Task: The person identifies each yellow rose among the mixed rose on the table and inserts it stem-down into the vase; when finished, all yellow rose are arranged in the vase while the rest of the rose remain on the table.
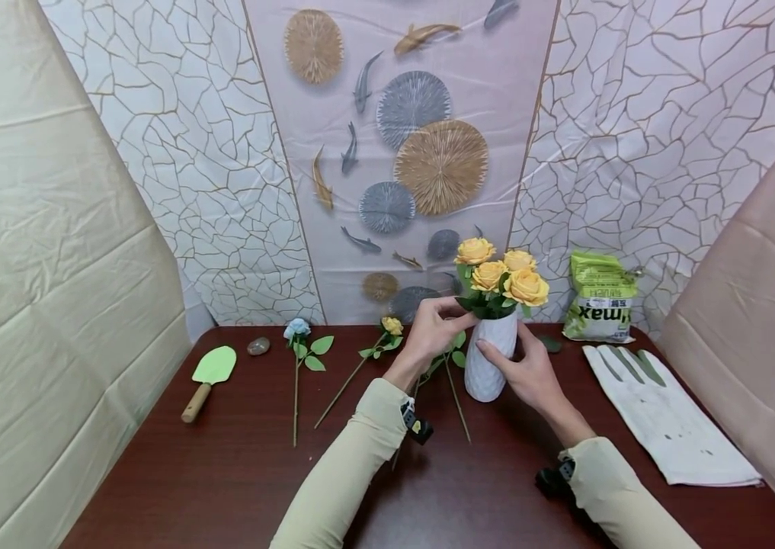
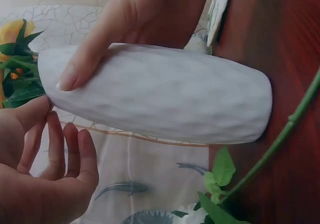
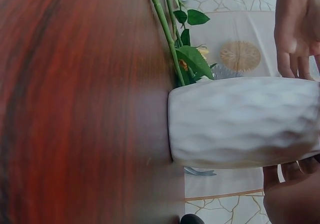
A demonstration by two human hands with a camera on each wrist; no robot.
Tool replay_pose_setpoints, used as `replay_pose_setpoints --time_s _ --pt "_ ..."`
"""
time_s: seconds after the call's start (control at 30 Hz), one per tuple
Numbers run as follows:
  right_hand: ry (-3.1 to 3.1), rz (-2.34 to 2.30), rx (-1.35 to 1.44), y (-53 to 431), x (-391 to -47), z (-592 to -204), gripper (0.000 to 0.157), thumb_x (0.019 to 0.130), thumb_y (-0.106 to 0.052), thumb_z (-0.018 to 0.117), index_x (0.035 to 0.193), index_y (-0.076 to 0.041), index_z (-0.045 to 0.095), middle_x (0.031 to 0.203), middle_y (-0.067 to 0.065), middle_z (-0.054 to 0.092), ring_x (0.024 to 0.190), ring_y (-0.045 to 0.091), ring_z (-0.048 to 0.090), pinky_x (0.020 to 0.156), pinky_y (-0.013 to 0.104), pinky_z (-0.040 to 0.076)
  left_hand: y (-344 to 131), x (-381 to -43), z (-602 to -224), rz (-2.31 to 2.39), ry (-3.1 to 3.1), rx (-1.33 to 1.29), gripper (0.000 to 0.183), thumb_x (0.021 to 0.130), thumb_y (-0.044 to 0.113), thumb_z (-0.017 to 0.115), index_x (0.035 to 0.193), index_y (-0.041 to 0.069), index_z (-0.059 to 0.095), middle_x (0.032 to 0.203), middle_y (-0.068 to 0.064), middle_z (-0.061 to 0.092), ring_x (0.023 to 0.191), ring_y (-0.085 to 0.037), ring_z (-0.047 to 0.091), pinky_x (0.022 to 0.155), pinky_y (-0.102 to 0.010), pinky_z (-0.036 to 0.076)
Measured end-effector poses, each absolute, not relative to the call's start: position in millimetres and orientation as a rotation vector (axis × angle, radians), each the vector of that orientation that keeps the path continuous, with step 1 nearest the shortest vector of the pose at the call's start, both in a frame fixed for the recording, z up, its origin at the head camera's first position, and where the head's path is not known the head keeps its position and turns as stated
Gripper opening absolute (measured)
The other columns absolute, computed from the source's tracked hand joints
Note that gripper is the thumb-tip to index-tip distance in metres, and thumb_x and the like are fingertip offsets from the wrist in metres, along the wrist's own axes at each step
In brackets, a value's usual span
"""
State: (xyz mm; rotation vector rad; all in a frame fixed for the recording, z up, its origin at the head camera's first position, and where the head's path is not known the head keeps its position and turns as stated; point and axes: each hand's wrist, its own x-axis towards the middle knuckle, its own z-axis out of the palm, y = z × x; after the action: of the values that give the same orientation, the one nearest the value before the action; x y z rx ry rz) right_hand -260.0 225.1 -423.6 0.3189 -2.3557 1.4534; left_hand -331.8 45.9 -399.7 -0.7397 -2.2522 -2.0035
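A white textured vase (image 1: 490, 366) stands slightly tilted, with several yellow roses (image 1: 502, 274) and green leaves rising from its mouth. My right hand (image 1: 531, 370) grips the vase's upper part from the right, its thumb across the front. From the left, my left hand (image 1: 437, 332) reaches up to the vase mouth. In the left wrist view, that hand (image 2: 45, 169) has its thumb tip at the rim, against the leaves (image 2: 22, 87), and its other fingers loosely bent beside the vase (image 2: 160, 94). The right wrist view shows the lower vase (image 3: 240, 121) close over the table.
On the dark red table (image 1: 236, 480) lie a blue flower (image 1: 296, 329), a yellow flower (image 1: 392, 326) and another green stem (image 1: 458, 400). A green trowel (image 1: 214, 366) and a stone (image 1: 258, 346) are at left. White gloves (image 1: 668, 427) and a green bag (image 1: 600, 297) are at right.
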Motion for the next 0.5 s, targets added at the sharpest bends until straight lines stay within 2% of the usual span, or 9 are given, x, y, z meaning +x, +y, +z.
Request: replay_pose_setpoints --time_s 0.1,0.2,0.33,0.5 --pt "-2.351 1.447 0.310 226.9 -259.3 -425.0 0.055 0.094 -0.034 0.072 0.142 -0.017 0.051 0.125 0.005 0.065 0.098 0.005 0.065 0.080 0.022 0.055 47.9 -330.8 -403.2 -1.961 -2.248 -0.748 0.015 0.088 0.039 0.078 0.091 0.024 0.080 0.090 -0.002 0.075 0.082 -0.013 0.065 0.066 -0.027 0.053" --pt "-2.354 1.448 0.310 227.6 -258.5 -424.5 0.055 0.095 -0.034 0.071 0.142 -0.016 0.051 0.125 0.005 0.065 0.099 0.006 0.065 0.081 0.023 0.055 46.2 -330.2 -405.7 -1.917 -2.236 -0.774 0.016 0.089 0.039 0.077 0.094 0.025 0.080 0.091 0.001 0.076 0.084 -0.013 0.067 0.067 -0.025 0.054" --pt "-2.369 1.451 0.310 226.8 -258.4 -422.2 0.055 0.095 -0.036 0.071 0.142 -0.016 0.051 0.126 0.004 0.065 0.100 0.008 0.065 0.082 0.028 0.056 31.5 -331.4 -407.1 -1.857 -2.229 -0.816 0.020 0.091 0.038 0.075 0.106 0.025 0.079 0.101 0.006 0.077 0.094 -0.010 0.070 0.076 -0.027 0.059" --pt "-2.370 1.452 0.306 226.5 -259.2 -421.3 0.054 0.094 -0.037 0.071 0.140 -0.015 0.052 0.125 0.004 0.065 0.102 0.007 0.064 0.085 0.031 0.056 -6.2 -338.2 -416.3 -1.783 -2.245 -0.740 0.023 0.093 0.036 0.073 0.111 0.022 0.078 0.104 0.007 0.077 0.094 -0.011 0.071 0.077 -0.031 0.059"
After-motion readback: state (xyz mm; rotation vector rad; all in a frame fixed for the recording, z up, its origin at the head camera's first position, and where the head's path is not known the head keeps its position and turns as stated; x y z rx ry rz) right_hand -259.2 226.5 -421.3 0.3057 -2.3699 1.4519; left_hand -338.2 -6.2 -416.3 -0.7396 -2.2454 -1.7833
